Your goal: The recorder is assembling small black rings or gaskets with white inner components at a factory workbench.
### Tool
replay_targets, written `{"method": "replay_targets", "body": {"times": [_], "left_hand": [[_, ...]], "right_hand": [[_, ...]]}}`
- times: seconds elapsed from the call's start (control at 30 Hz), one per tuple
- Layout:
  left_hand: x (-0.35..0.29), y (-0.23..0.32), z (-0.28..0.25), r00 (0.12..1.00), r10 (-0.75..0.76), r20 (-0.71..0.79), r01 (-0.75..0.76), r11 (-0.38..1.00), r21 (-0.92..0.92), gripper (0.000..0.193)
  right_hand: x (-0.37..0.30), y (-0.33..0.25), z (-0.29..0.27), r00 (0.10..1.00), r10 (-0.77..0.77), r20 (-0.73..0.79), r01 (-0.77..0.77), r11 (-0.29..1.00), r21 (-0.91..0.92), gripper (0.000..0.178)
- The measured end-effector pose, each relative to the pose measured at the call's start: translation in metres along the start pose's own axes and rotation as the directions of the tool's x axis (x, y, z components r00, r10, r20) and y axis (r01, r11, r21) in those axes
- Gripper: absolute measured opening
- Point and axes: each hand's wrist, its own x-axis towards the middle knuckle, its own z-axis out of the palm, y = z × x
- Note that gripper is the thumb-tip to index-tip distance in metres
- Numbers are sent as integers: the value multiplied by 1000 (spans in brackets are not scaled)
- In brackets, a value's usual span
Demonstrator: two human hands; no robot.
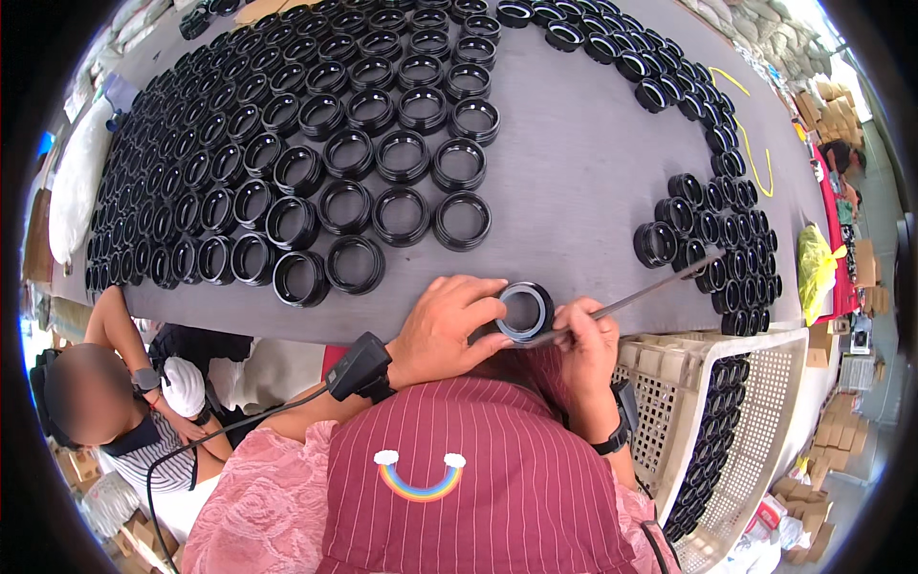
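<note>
In front of my body, my left hand grips a black ring between thumb and fingers, with its round opening turned up toward me. My right hand is closed around a long, thin metal rod. One end of the rod meets the ring's lower right edge, while the other slants up and to the right over the table. Whether it is a file or a blade I cannot tell. Rows of similar black rings stand beyond my left hand.
The grey table carries another cluster of black rings on the right, near a yellow cord. A pale plastic crate holding more rings stands at my right. Another person sits at the left edge.
</note>
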Motion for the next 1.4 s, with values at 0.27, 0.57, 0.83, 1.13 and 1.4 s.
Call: {"method": "replay_targets", "body": {"times": [0.27,0.57,0.83,1.13,1.4], "left_hand": [[-5,-1,3,1000,17,-26,-19,998,-65,36],[5,16,19,970,-219,-101,82,694,-715,49],[7,1,32,819,-359,448,194,-561,-805,52],[7,8,9,834,-312,455,90,-737,-670,68],[-4,15,-14,921,-239,307,54,-702,-710,80]], "right_hand": [[-12,-20,-2,984,110,-137,-130,982,-140,33],[-10,-27,23,962,273,32,-267,902,340,27],[-6,-8,41,755,-322,571,655,319,-685,13],[-4,6,13,854,-514,-82,482,840,-248,16],[23,-7,0,856,-470,215,415,378,-828,21]]}}
